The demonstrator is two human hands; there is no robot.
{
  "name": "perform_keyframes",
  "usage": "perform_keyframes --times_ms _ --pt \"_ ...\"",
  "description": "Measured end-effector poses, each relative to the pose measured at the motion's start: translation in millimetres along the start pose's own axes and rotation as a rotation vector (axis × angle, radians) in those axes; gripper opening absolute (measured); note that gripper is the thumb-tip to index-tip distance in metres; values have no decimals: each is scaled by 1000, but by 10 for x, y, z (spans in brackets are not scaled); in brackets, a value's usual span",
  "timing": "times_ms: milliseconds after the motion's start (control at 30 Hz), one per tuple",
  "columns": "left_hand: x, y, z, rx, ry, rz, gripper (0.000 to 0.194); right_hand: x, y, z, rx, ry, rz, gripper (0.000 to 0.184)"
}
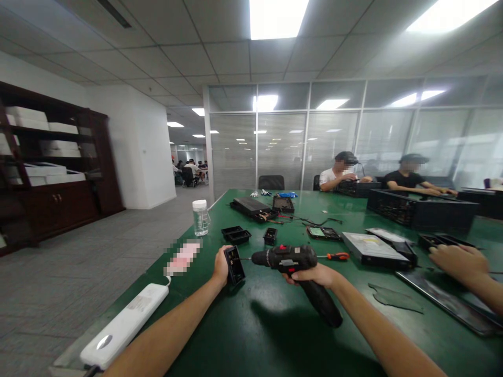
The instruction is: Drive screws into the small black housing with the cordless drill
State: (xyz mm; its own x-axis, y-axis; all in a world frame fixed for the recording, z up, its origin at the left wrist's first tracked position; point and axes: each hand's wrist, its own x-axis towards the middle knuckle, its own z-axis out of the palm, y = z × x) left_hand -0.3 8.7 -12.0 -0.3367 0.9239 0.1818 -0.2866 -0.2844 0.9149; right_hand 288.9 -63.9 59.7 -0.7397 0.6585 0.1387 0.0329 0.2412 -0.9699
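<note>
1. Power drill (293,256) meets small black box (234,266) above a green tabletop (275,335); the bit (245,258) points leftward at the box's open face, where small brass-coloured spots show; whether its tip touches one cannot be told.

2. Good work here would seem to call for the bit square to the spot it meets; the box stands tilted, so a small turn of the wrist may be needed to bring the two into line.

3. Steady, light pressure along the bit and a slow trigger would likely serve best; too hard a push could slip the tip or twist the light box free.

4. Fingers of the left hand (221,268) close narrowly on the box's left side; they should stay clear of the bit's path and brace against the turn.

5. Fingers of the right hand (314,275) wrap the drill's handle just beneath its body; whether the trigger is pressed cannot be told.

6. Nearby, similar black pieces (270,236) sit beyond the hands; an orange-handled screwdriver (338,256) lies behind the drill, to its right.
</note>
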Motion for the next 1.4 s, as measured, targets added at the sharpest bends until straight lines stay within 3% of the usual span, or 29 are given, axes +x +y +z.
perform_keyframes --times_ms 467,867,1400 --pt "46 -43 -25 21 -2 15 36 13 72 -45 23 -27 -17 27" --pt "30 -15 -20 19 -18 4 34 -63 -113 56 -39 18 44 24" --pt "38 -20 -19 19 4 0 36 -58 -128 47 -71 -1 38 23"
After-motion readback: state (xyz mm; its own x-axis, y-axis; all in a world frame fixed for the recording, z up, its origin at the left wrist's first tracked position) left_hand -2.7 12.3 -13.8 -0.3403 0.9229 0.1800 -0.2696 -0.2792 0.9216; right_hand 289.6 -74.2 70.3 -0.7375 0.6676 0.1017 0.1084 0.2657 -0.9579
